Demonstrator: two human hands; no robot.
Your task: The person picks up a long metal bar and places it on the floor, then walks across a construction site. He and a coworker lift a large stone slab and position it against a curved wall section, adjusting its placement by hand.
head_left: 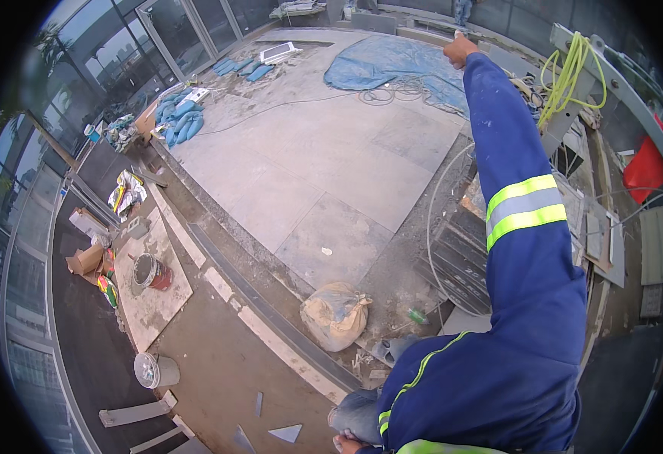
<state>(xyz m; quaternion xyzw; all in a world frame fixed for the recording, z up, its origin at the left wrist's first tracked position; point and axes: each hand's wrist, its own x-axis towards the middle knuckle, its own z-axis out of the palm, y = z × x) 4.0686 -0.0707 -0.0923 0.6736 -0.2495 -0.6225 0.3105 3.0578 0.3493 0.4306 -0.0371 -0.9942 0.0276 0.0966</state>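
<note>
My right arm, in a blue sleeve with reflective bands, reaches far forward. At its end my right hand (461, 51) is closed and raised, seen against the far side of the paving. Something small and white shows at its fingertips; I cannot make out what it is. My left hand (346, 443) is low at the bottom edge, beside my knee in grey trousers (355, 415). Only part of it shows, and its fingers are too hidden to read. Beyond my right hand a blue tarp (392, 62) lies crumpled on the pale stone slabs (293, 189).
A tied sack (336, 316) stands before my knees. At left are a mortar bucket (152, 272) on a board (169, 299) and a white bucket (157, 371). A yellow-green rope (571, 79) hangs from a metal frame at right, near stacked dark slats (456, 257) and a red cloth-like piece (649, 163).
</note>
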